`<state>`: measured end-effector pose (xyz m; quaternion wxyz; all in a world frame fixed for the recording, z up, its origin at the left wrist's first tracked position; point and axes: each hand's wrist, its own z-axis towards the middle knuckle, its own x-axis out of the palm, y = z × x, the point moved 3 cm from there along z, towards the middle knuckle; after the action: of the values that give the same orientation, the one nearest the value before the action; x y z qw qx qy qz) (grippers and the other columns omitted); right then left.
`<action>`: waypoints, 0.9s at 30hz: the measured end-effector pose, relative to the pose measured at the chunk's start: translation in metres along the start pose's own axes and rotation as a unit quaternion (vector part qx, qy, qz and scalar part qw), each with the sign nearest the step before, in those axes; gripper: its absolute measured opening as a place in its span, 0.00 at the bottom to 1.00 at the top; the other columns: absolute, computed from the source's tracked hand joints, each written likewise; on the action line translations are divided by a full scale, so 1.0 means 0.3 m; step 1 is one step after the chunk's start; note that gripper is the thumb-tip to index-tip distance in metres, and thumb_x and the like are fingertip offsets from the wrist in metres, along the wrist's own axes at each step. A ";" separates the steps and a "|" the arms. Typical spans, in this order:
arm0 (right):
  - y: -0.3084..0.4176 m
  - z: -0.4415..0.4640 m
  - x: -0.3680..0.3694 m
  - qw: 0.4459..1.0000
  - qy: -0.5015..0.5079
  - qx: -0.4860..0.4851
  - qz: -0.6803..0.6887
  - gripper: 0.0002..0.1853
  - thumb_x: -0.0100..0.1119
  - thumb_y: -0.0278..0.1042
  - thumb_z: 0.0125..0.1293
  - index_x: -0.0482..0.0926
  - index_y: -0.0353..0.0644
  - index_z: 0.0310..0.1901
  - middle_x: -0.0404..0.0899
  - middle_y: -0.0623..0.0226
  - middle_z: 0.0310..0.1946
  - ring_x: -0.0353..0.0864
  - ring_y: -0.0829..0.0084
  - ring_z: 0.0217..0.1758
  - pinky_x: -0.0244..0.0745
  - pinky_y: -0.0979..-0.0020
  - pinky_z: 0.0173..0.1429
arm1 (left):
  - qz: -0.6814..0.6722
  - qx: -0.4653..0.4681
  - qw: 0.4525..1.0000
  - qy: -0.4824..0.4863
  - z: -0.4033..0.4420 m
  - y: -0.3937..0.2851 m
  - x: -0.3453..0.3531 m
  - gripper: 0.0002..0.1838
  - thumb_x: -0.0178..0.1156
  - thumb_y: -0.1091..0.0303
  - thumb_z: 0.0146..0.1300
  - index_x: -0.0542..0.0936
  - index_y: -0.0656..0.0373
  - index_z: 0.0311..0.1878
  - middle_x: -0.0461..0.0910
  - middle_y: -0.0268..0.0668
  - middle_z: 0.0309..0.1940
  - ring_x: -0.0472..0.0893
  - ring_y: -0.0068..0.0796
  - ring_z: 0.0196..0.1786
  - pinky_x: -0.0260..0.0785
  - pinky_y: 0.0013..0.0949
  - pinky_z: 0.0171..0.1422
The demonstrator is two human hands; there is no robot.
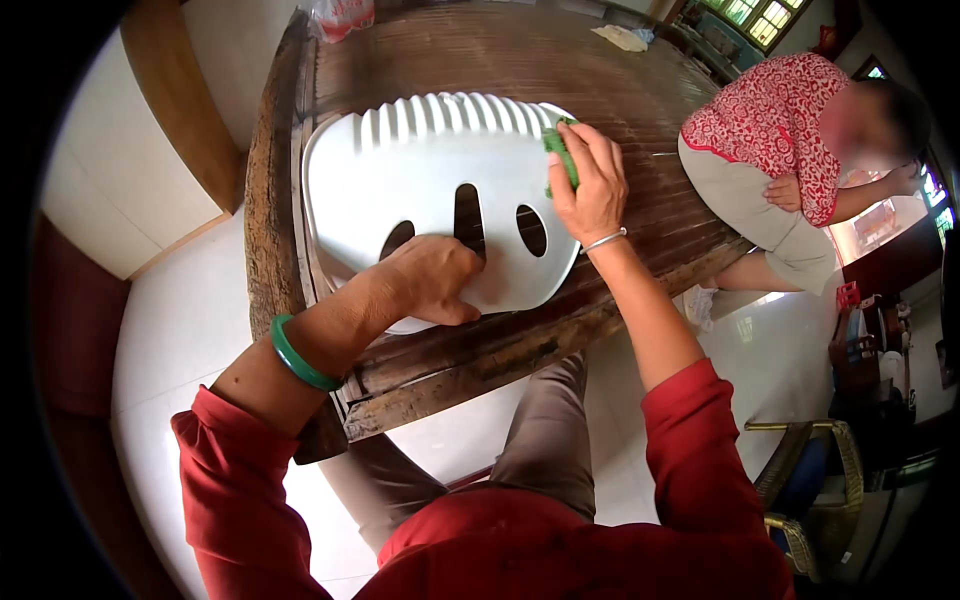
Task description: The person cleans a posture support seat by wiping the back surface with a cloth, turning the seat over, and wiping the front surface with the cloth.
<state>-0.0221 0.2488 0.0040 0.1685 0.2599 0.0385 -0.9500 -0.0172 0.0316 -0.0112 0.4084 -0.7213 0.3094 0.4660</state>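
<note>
A white plastic piece (400, 180) lies on the dark wooden tabletop (480, 65), near its front left corner, its ribbed side facing away from the wearer and three openings showing in its flat face. The left hand (435, 280), above a green bangle (295, 357) on the forearm, rests on the piece with its fingers curled at the middle opening and its thumb by the near rim; the fingertips are hidden, so I cannot tell whether it is clamped there. The right hand (590, 180), with a silver bracelet (607, 240) at the wrist, is closed around a green cloth (555, 160) against the right side of the piece. A plastic bag (342, 18) sits at the far left, and to the right is another person (770, 130) in a red patterned top.
</note>
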 end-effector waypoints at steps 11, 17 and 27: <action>0.050 -0.256 -0.041 0.990 0.006 0.131 0.048 0.19 0.57 0.28 0.66 0.80 0.32 0.57 0.76 0.56 0.53 0.77 0.53 0.53 0.74 0.60 0.57 | -0.006 -0.021 1.000 0.010 0.009 -0.006 -0.006 0.23 0.70 0.55 0.52 0.83 0.61 0.47 0.85 0.52 0.38 0.83 0.53 0.48 0.74 0.46 0.57; 0.178 -0.387 -0.105 0.982 0.065 0.176 0.029 0.20 0.61 0.27 0.60 0.81 0.29 0.54 0.76 0.56 0.50 0.78 0.54 0.51 0.77 0.60 0.54 | 0.003 0.001 1.000 -0.027 0.009 -0.008 0.003 0.24 0.67 0.51 0.50 0.83 0.65 0.38 0.84 0.50 0.35 0.84 0.51 0.46 0.75 0.45 0.55; 0.348 -0.456 -0.155 0.977 0.141 0.159 -0.020 0.17 0.61 0.30 0.59 0.82 0.31 0.49 0.75 0.57 0.45 0.76 0.56 0.47 0.72 0.58 0.54 | 0.025 0.022 0.997 -0.063 0.007 0.019 0.031 0.19 0.71 0.58 0.51 0.83 0.59 0.44 0.84 0.51 0.35 0.84 0.51 0.43 0.76 0.45 0.50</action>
<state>0.1168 0.1867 -0.0887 0.0991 0.4141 -0.0849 -0.9008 -0.0194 0.0301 -0.0220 0.4315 -0.6732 0.3112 0.5136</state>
